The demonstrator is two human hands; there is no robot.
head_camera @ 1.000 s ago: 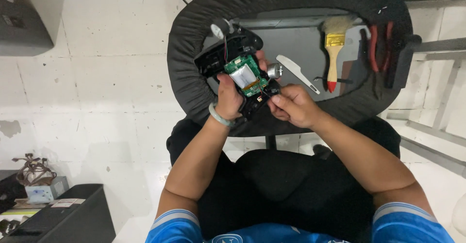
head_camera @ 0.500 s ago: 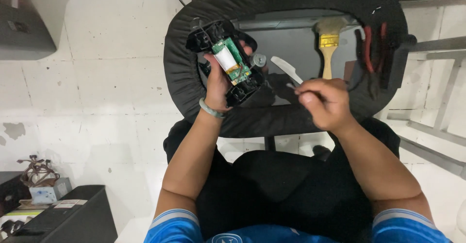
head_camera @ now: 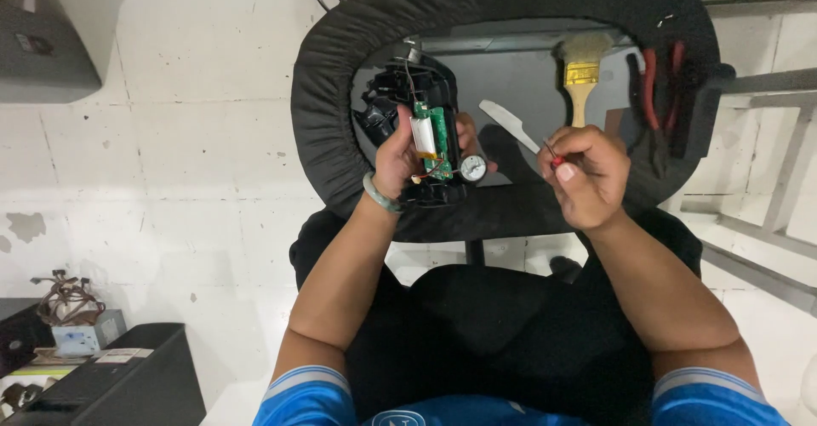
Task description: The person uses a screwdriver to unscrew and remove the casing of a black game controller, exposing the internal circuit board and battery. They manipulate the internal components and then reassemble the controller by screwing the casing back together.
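My left hand (head_camera: 398,158) grips an opened black game controller (head_camera: 419,132), held upright over a round black padded tray (head_camera: 323,94). A green circuit board (head_camera: 437,137) with a small white battery shows inside the controller, and a round silver motor (head_camera: 473,168) hangs on thin wires at its lower right. My right hand (head_camera: 587,175) is off to the right, apart from the controller, fingers pinched on a small red-handled screwdriver (head_camera: 553,155). A pale green bracelet (head_camera: 379,194) sits on my left wrist.
On the tray lie a white plastic pry tool (head_camera: 509,125), a wooden-handled paintbrush (head_camera: 581,81) and red-handled pliers (head_camera: 651,85). A metal frame (head_camera: 766,188) stands at the right. Dark boxes and a tangle of cables (head_camera: 64,298) sit at the lower left on the tiled floor.
My right hand has pulled away from the controller to the right with the screwdriver. My left hand has turned the controller more upright and moved it slightly left.
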